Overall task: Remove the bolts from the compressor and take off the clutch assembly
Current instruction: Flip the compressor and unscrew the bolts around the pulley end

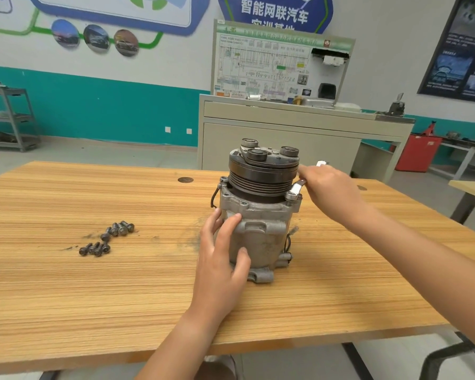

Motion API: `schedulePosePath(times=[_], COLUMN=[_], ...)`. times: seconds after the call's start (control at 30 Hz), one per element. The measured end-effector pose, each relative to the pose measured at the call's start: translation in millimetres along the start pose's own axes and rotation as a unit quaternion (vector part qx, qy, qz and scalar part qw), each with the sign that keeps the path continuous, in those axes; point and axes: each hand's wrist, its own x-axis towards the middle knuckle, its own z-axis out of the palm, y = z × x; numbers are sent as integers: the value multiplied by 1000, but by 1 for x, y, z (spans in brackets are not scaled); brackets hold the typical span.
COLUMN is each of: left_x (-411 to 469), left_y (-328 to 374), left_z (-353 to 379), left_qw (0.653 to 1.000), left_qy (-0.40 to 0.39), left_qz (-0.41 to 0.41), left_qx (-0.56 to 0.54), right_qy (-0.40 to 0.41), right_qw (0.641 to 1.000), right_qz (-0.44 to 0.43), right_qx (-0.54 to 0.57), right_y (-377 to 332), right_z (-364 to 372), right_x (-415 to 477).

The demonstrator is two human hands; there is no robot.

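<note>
Compressor (261, 234) stood upright on the table (93, 297), clutch (262, 171) on top. Left hand (220, 259) pressed its side, fingers spread. Right hand (329, 190) curled round a wrench (296, 187), hiding most of the handle; its head sat on a flange bolt (290, 196). Loose bolts (107, 238) lay well left.

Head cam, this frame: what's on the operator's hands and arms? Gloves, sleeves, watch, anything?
Nothing worn that shows. The left hand and right hand are bare, with no gloves. The left forearm and right forearm are uncovered to the frame edge, and no sleeve or cuff is in view. There is no watch or band on either wrist.
</note>
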Motion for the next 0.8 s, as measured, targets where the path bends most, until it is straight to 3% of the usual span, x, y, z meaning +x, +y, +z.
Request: schedulePosePath(times=[0.13,0.23,0.33,0.43,0.6,0.8], left_x=[0,-1,-1,-1,-2,-1], left_y=[-2,-3,-2,-1,-2,-3], left_z=[1,2,1,1,0,1], left_qw=[1000,1000,1000,1000,1000,1000], left_qy=[3,10,12,11,10,11], left_qz=[6,7,11,9,8,6], left_qx=[-12,-15,-20,-19,-17,-8], right_qy=[114,110,-18,-136,-135,-153], right_qw=[976,958,985,983,975,968], right_qz=[124,146,91,91,84,68], right_qx=[138,222,145,81,-152,-188], right_y=[2,-4,-16,-25,-38,-40], right_z=[-21,-47,-69,-78,-80,-84], right_x=[-23,-43,-63,-72,-66,-55])
